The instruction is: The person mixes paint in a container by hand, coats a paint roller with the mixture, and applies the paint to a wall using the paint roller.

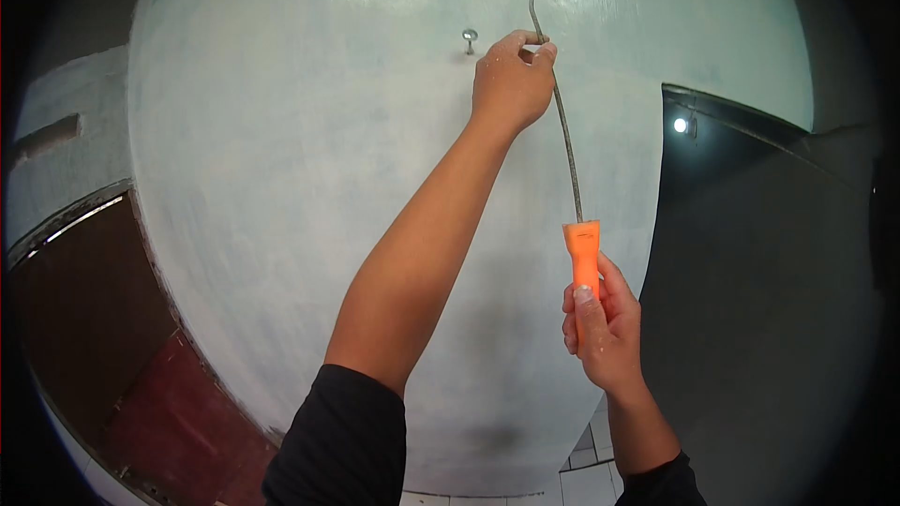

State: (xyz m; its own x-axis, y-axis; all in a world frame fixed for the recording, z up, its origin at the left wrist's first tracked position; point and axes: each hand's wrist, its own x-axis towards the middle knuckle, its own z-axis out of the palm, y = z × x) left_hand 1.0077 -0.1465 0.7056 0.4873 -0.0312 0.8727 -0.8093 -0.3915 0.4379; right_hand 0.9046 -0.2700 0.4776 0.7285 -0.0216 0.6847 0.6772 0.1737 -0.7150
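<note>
My right hand [605, 323] is wrapped round an orange handle [583, 248] at the right of centre. From the handle's top a thin metal rod [567, 141] runs up past the frame's top edge, with a bend near the top. Higher up, my left hand [516, 80] pinches this rod between thumb and fingers. Just left of my left hand, a small shiny metal knob [470, 37] sticks out of the pale wall [281, 131]. What the rod's upper end bears is out of frame, apart from a small dark edge at the top.
An opening [750, 272] lies to the right of the wall, with a bright lamp [681, 125] in it. On the left is a doorway [84, 290] with a dark red panel [187, 422]. White floor tiles [586, 487] show at the bottom.
</note>
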